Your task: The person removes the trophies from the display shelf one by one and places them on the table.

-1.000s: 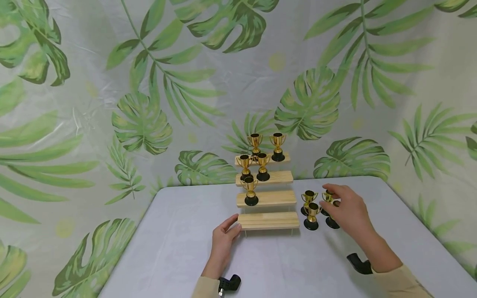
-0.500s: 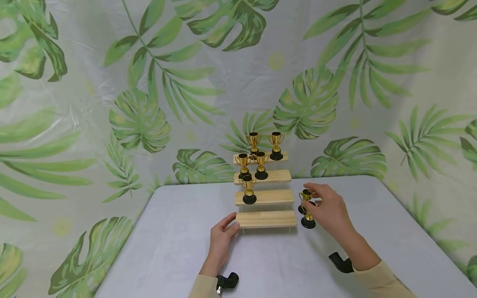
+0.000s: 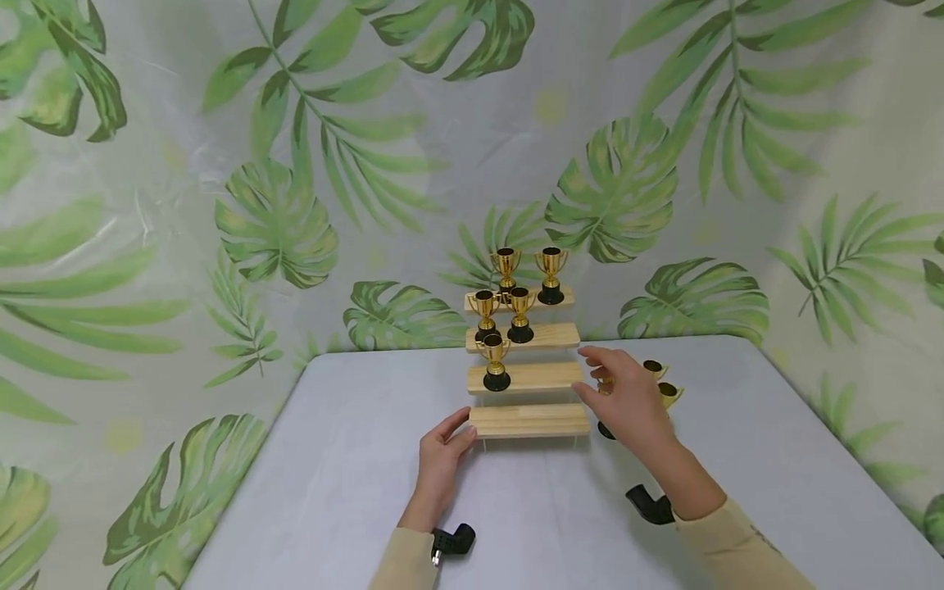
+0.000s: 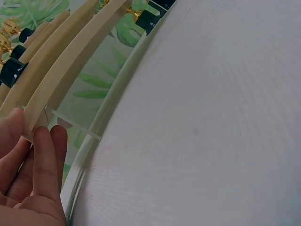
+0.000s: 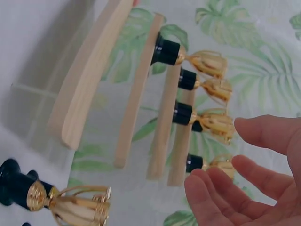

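Note:
A tiered wooden display stand with clear supports carries several small gold trophy cups with black bases. They stand upright on its upper three steps. My left hand grips the left end of the lowest step; in the left wrist view the thumb and fingers pinch the board end. My right hand hovers just right of the stand, thumb and fingers spread with nothing between them, as the right wrist view shows. Trophy cups on the table are partly hidden behind it; one trophy cup shows beside it in that view.
A white-covered table bears the stand and loose trophy cups. Behind it hangs a leaf-patterned cloth. A black wrist device sits at the left wrist, and another black device at the right.
My right hand has moved left from the loose trophy cups toward the stand, uncovering the farther right cups. My left hand stays on the lowest step. The head view has tilted slightly.

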Tool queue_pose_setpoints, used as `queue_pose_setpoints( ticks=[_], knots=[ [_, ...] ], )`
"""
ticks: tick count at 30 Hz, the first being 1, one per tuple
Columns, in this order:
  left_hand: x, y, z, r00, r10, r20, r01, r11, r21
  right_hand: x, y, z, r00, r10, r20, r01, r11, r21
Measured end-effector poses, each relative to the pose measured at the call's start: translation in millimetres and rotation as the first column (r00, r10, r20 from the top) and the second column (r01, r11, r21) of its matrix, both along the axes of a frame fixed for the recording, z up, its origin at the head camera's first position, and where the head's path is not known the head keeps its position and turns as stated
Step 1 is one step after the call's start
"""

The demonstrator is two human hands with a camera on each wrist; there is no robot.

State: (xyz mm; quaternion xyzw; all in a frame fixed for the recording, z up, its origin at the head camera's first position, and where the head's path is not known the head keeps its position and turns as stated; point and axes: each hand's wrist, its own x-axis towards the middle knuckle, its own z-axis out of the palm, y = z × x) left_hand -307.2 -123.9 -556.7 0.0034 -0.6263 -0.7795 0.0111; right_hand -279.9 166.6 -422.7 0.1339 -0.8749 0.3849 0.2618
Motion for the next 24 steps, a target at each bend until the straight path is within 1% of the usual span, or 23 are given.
queue_pose_setpoints(
  ticks=[3, 7, 14, 19, 24],
  knots=[
    [-1.8, 2.0, 1.3, 1.0, 0.007, 0.005, -0.007, 1.0, 0.003, -1.6, -6.8, 4.6, 1.0, 0.014, 0.009, -0.014, 1.0, -0.023],
    [-1.4, 2.2, 0.8, 1.0, 0.023, 0.011, -0.023, 1.0, 0.002, -2.6, -19.3, 9.9, 0.999, 0.034, 0.037, -0.032, 0.997, -0.064],
    [-1.3, 1.7, 0.9, 1.0, 0.01, -0.004, -0.01, 1.0, 0.013, -5.3, -39.5, 19.2, 0.997, 0.054, 0.047, -0.049, 0.993, -0.105],
    [0.1, 1.7, 3.2, 1.0, 0.018, 0.002, -0.018, 1.0, 0.01, -10.0, -51.6, 21.7, 0.995, 0.07, 0.07, -0.06, 0.989, -0.133],
    [-0.3, 3.0, 2.2, 1.0, 0.021, -0.004, -0.021, 1.0, 0.001, -16.3, -61.8, 23.9, 0.994, 0.085, 0.069, -0.074, 0.986, -0.149]
  ],
)
